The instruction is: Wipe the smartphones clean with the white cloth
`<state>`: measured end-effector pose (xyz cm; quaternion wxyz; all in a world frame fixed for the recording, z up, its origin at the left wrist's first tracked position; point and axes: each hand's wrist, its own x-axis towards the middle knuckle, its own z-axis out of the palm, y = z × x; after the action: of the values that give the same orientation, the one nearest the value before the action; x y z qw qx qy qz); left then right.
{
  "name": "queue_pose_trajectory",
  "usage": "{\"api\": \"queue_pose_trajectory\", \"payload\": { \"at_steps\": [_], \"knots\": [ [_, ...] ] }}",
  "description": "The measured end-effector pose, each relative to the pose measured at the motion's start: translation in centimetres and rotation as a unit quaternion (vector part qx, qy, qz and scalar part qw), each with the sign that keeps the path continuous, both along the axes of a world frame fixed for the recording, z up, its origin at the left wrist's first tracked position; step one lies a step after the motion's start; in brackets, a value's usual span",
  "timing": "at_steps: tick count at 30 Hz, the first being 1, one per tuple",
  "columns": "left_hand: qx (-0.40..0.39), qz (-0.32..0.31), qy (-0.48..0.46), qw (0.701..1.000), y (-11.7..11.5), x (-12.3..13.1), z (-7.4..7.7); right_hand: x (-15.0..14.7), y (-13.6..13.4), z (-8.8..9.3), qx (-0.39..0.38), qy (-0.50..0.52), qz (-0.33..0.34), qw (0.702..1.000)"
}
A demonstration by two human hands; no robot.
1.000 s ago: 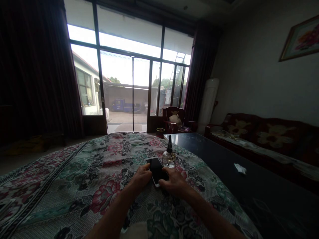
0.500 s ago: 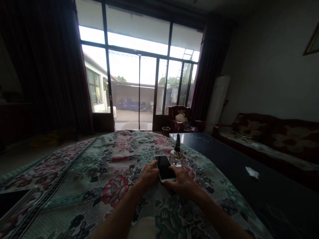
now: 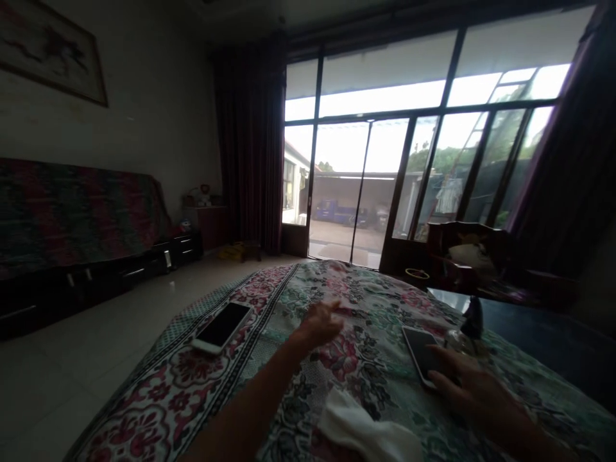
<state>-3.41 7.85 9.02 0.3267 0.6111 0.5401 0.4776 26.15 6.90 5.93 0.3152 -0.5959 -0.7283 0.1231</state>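
A white-framed smartphone (image 3: 419, 351) with a dark screen lies flat on the flowered cloth (image 3: 385, 314). My right hand (image 3: 464, 378) is at its right edge, fingers apart and touching that side. Just behind the hand stands a clear bottle (image 3: 457, 340) with a black spray or pump top, partly hidden. My left hand (image 3: 323, 324) hovers above the cloth left of this phone, fingers loosely stretched and holding nothing. A second white smartphone (image 3: 224, 326), screen dark, rests farther left near the cloth's patterned border. White crumpled tissue or cloth (image 3: 363, 427) lies in front, between my forearms.
A dark glossy table surface (image 3: 539, 340) extends on the right. Beyond the covered table are a wooden armchair (image 3: 462, 250) and glass doors. Along the left wall stands a low black cabinet (image 3: 178, 250), with pale tiled floor (image 3: 110, 366) before it.
My view has swung left, bringing the second phone fully into sight. My left hand has let go of the first phone and moved away leftward; my right hand stays beside it.
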Motion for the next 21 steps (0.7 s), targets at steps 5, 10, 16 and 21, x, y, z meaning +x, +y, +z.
{"api": "queue_pose_trajectory", "payload": {
  "at_steps": [5, 10, 16, 21],
  "knots": [
    [0.019, 0.202, 0.079, 0.976, -6.4, -12.9, -2.0, -11.4, -2.1, 0.7, -0.051, 0.053, 0.171, 0.982],
    [-0.098, 0.349, 0.318, 0.876, -9.5, -19.5, -6.3, -24.6, -2.0, -1.3, -0.074, 0.083, 0.262, 0.959],
    [-0.043, 0.373, 0.387, 0.842, -9.0, -19.9, -9.1, -35.6, 0.4, -3.1, -0.030, 0.141, 0.239, 0.960],
    [-0.025, 0.374, 0.385, 0.843, -8.9, -20.0, -9.4, -39.1, 2.4, -4.6, -0.005, 0.151, 0.218, 0.964]
  ]
}}
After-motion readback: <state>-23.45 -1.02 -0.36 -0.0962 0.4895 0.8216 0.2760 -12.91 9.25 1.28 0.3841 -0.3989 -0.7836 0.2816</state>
